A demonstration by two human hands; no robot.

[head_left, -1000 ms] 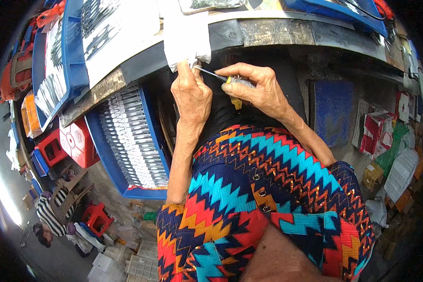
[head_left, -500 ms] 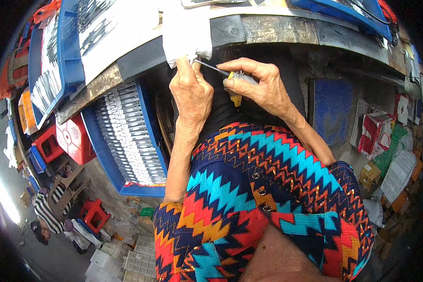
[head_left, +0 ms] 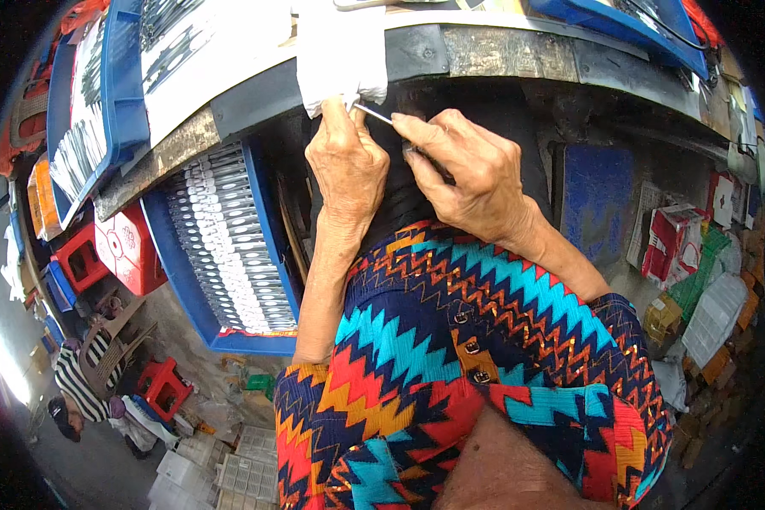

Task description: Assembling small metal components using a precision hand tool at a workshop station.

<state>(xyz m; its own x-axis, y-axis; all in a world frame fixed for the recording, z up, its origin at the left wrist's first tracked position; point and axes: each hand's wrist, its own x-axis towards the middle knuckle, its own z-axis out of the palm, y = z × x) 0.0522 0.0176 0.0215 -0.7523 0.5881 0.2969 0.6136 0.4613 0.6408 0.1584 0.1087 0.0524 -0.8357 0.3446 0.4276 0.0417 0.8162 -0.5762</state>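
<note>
A white cloth (head_left: 342,55) hangs over the bench edge, its lower end bunched up. My left hand (head_left: 346,166) is closed in a pinch at that bunched end; any small piece between the fingertips is hidden. To its right, my right hand (head_left: 472,170) is wrapped round a screwdriver (head_left: 372,113). Only the thin metal shaft shows, slanting up and left to my left fingertips; the handle is covered by my fingers.
Left of my forearm, a blue tray (head_left: 251,342) holds rows of metal pieces with oval ends. Another blue tray (head_left: 127,115) stands on the bench (head_left: 510,53). Red stools (head_left: 163,388) and a person (head_left: 85,382) in stripes are at lower left. Boxes (head_left: 676,242) stand at right.
My right hand has rolled over and closed more fully round the screwdriver, hiding the clear and yellow handle that showed before. The left hand keeps its place at the cloth.
</note>
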